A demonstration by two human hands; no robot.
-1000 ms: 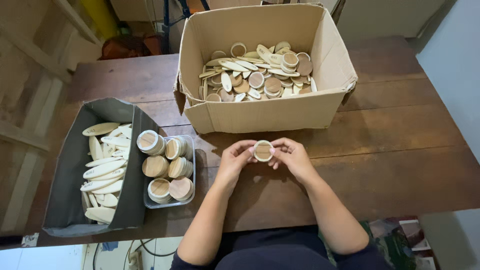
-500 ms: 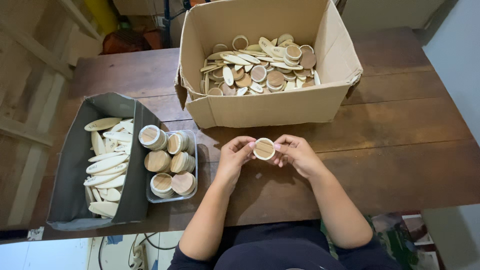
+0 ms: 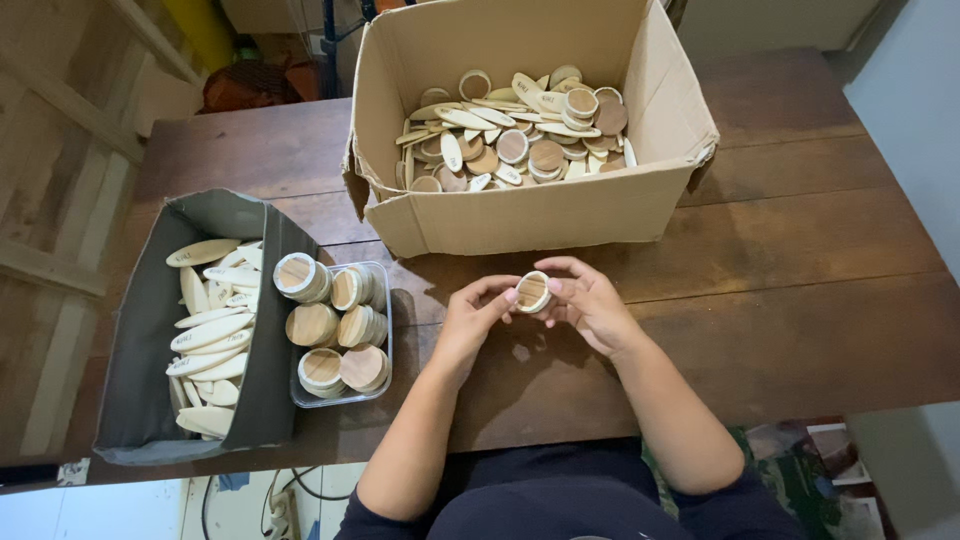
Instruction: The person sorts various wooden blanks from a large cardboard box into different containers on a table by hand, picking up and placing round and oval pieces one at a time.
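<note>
Table of dark wooden planks carries everything here. Near its far edge stands a big cardboard box with open flaps, and it is full of loose wooden pieces, some round and some long ovals, all mixed together. At the left edge of the table sits a grey fabric bin that holds only the pale oval pieces, laid roughly one on another. Just beside it, touching its right wall, is a small clear plastic tray with short stacks of round wooden discs lying on their sides; it seems the shapes are kept apart in this way.

Close to the near edge, in front of the box, both hands meet. The left hand and the right hand pinch together a small stack of round discs, held from both sides with fingertips, probably so the pieces stay aligned. The stack is lifted a little above the table.
</note>
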